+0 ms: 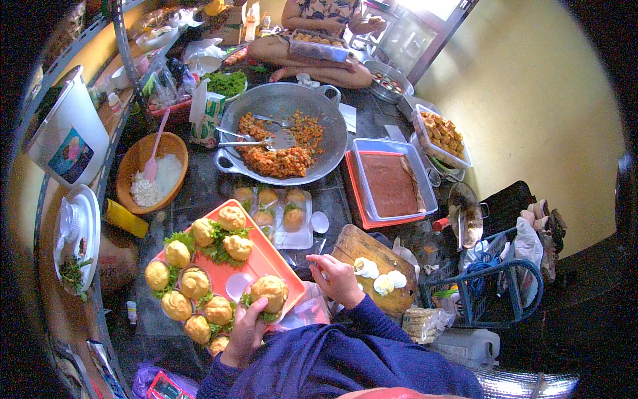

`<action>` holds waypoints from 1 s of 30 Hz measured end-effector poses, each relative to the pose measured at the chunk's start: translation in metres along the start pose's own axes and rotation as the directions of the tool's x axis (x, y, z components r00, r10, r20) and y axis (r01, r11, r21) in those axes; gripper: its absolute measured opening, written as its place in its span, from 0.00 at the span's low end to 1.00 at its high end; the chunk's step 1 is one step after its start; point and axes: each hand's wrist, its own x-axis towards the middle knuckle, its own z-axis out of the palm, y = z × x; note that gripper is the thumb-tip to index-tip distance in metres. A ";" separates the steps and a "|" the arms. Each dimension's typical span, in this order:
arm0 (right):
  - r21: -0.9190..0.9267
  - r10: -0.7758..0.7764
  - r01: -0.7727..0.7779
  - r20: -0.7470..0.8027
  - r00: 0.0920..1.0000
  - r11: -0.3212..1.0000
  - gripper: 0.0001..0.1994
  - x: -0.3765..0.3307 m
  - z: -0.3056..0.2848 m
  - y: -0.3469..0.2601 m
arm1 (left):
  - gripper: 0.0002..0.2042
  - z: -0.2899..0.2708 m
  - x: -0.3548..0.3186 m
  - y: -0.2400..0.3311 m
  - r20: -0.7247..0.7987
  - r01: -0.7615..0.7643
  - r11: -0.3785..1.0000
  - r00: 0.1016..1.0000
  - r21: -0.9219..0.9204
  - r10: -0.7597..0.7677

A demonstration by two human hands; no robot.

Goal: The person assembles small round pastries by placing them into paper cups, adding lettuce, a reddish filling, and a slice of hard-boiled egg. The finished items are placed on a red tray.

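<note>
My left hand [244, 332] grips a round golden bun [270, 290] with green lettuce under it, at the near corner of an orange tray [269, 256]. Several more buns on lettuce [219, 239] lie across that tray. My right hand [337, 278] hovers just left of a wooden cutting board [362, 249], fingers curled, pinching something too small to make out. Halved boiled eggs [380, 276] rest on the board beside that hand.
A big metal wok [332, 113] of orange minced filling with two spoons sits behind. A clear tray of filled buns [279, 213], a wooden bowl of rice [149, 176], a lidded brown container [392, 183], a blue wire basket [492, 286]. Another person sits at the back.
</note>
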 end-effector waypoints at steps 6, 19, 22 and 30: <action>0.007 0.013 -0.013 0.013 1.000 1.000 0.11 0.000 0.002 0.002 | 0.25 0.004 0.000 0.001 -0.023 0.003 1.000 1.000 0.000 -0.003; 0.016 0.006 -0.006 0.009 1.000 1.000 0.11 0.000 0.005 0.000 | 0.25 -0.007 0.003 -0.005 -0.035 0.045 0.998 0.998 -0.053 -0.047; 0.000 -0.006 0.006 0.023 1.000 1.000 0.11 0.001 0.005 0.000 | 0.26 -0.005 0.002 -0.003 0.025 -0.012 0.998 1.000 -0.055 0.013; -0.041 -0.010 0.013 0.060 0.998 0.999 0.11 0.002 0.005 0.000 | 0.27 -0.003 0.001 0.000 -0.018 0.005 0.997 1.000 -0.075 -0.007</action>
